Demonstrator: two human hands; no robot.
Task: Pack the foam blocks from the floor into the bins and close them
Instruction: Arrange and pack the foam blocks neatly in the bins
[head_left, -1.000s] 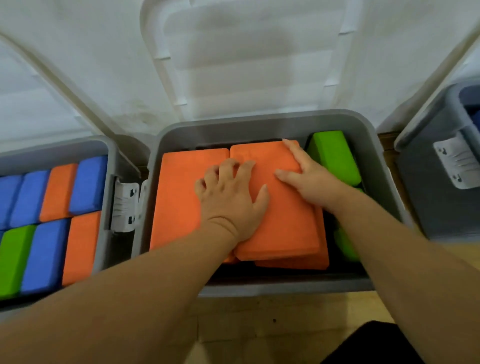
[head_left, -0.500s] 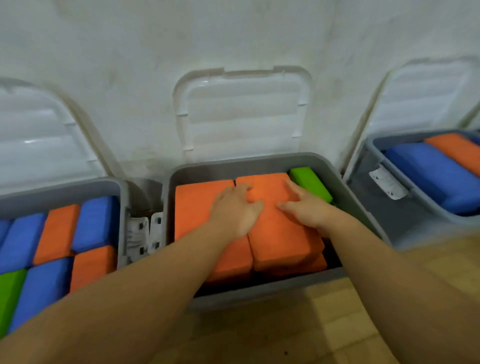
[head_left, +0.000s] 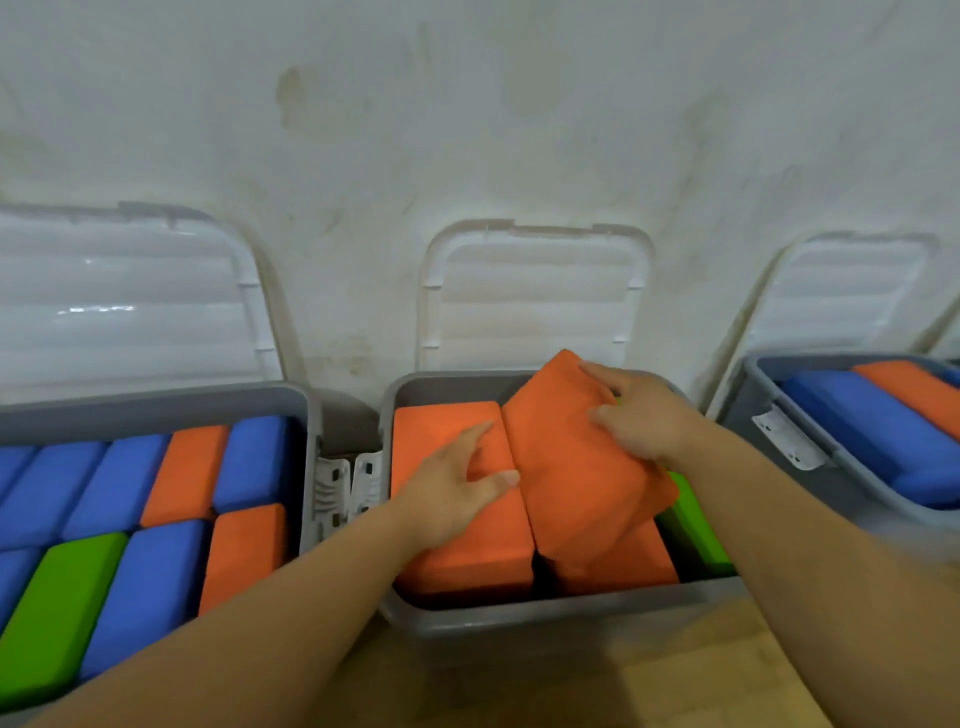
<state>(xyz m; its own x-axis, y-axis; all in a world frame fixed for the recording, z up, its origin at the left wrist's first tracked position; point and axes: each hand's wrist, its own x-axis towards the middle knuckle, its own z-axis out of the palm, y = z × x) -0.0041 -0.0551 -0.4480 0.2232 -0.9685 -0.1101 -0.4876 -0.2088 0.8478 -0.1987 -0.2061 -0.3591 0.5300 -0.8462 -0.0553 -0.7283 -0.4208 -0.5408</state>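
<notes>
Tilted orange foam block (head_left: 576, 467): raised at the middle bin's (head_left: 519, 621) right half, far corner above the back rim; my right hand (head_left: 641, 413) grips its right edge. Left hand (head_left: 452, 493): spread flat, unclenched, on the flat orange block (head_left: 447, 431) along the bin's left side

Bins: three grey bins, lower left (head_left: 156, 405), centre (head_left: 519, 613) and right edge (head_left: 810, 441) of frame. Lids: three white lids, one propped behind each bin, upper left (head_left: 124, 296), centre (head_left: 535, 296), upper right (head_left: 841, 296).

Foam blocks visible in left bin: seven blue (head_left: 145, 587), three orange (head_left: 244, 551), one green (head_left: 57, 613). Centre bin: three orange (head_left: 576, 467), one green (head_left: 693, 525). Right bin: one blue (head_left: 872, 421) and one orange (head_left: 914, 389) countable; frame edge blurred.

Hands: two, left (head_left: 452, 499) and right (head_left: 644, 415).
</notes>
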